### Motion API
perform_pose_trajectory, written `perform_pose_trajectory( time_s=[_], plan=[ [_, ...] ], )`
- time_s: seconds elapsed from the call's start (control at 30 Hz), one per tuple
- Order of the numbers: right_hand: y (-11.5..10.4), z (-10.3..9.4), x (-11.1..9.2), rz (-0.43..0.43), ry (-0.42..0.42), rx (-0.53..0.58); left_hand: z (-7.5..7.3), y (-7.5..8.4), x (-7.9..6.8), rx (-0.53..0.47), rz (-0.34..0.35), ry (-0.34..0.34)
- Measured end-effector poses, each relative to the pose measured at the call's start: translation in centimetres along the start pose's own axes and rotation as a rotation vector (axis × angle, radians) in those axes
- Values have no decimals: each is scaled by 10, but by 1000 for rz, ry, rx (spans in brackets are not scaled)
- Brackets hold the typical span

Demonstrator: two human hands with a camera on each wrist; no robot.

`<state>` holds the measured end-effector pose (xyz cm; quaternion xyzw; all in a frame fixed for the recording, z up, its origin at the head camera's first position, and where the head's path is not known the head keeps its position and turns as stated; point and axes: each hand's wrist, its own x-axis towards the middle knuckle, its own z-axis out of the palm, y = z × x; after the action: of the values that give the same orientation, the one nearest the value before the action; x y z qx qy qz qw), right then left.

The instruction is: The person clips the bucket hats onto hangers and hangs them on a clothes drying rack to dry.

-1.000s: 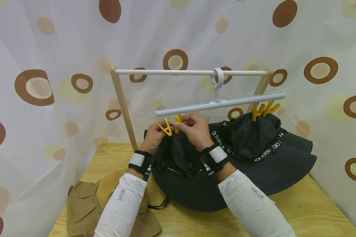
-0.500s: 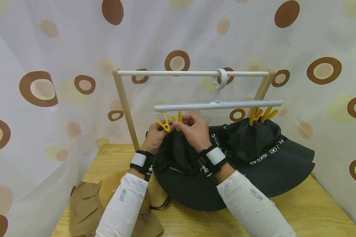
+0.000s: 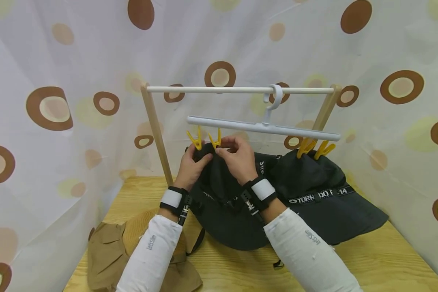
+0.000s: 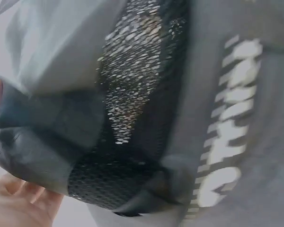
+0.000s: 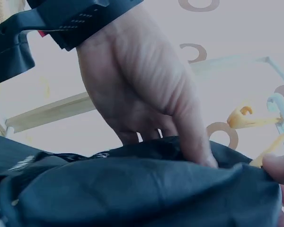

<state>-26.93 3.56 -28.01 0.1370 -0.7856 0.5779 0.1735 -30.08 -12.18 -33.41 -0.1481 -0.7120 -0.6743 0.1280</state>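
Observation:
In the head view my left hand (image 3: 190, 168) pinches the crown of a black wide-brimmed hat (image 3: 233, 235), thumb in front and fingers behind. My right hand (image 3: 239, 160) pinches the same crown at the base of a yellow clip (image 3: 215, 140). A second yellow clip (image 3: 196, 141) sits above the left fingers. To the right another black hat (image 3: 306, 178) with lettered trim hangs from two more yellow clips (image 3: 323, 150). Mesh and blurred white lettering on the near hat (image 4: 118, 179) fill the left wrist view. The right thumb (image 5: 279, 168) lies at the hat's edge in the right wrist view.
Above the hands a white hanger (image 3: 263, 127) hooks over the rod of a wooden rack (image 3: 155, 134), its right end lower. A tan hat (image 3: 109, 255) lies on the wooden table (image 3: 135, 194) at the left, partly behind the left sleeve. A patterned curtain (image 3: 175, 40) stands behind.
The hanger's left end has risen and its right end has dropped. My left hand has slid down from beside the clip onto the crown. The right-hand hat has sunk lower.

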Motion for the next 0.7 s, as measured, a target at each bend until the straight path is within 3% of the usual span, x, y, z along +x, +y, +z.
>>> perform_pose_trajectory(
  time_s=[0.2,0.3,0.53,0.7],
  plan=[
    [-1,-5,-3,3,-58,-55,-8,-6,-2,68,7,-8],
    [-2,-9,-5,15,-86,-86,-13,-12,-8,88,-33,-32],
    [-3,-20,-12,86,-128,-96,-39,-36,-38,80,-108,-29],
    [-9,-29,-16,51,-119,-95,-72,-44,-65,217,-149,-10]
  ],
)
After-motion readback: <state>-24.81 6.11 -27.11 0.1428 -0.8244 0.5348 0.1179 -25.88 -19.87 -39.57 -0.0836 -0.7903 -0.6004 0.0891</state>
